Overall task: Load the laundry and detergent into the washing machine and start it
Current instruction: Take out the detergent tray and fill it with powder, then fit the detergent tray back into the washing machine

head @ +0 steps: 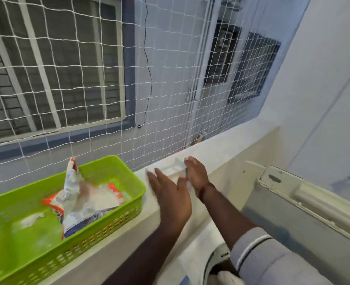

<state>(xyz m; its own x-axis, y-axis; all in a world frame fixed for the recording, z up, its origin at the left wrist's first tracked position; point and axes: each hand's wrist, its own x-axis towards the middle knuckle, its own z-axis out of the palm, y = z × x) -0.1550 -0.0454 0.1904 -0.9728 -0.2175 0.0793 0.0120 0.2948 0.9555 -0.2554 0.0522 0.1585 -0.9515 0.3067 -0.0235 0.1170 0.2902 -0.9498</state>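
Detergent stage, by my reading. Left hand (171,197) and right hand (196,174) flank a white tray (171,169) on the ledge (221,153). Both grips are spread, fingers straight against the tray, pinching nothing. I cannot tell what the tray holds. The next move calls for a level carry to the washer (293,212), just right, lid up. The basket (116,214) holds the opened detergent packet (83,202). Pale cloth (225,278), likely laundry, sits in the drum.

White netting (112,83) spans the ledge (221,149) before barred windows (52,64).
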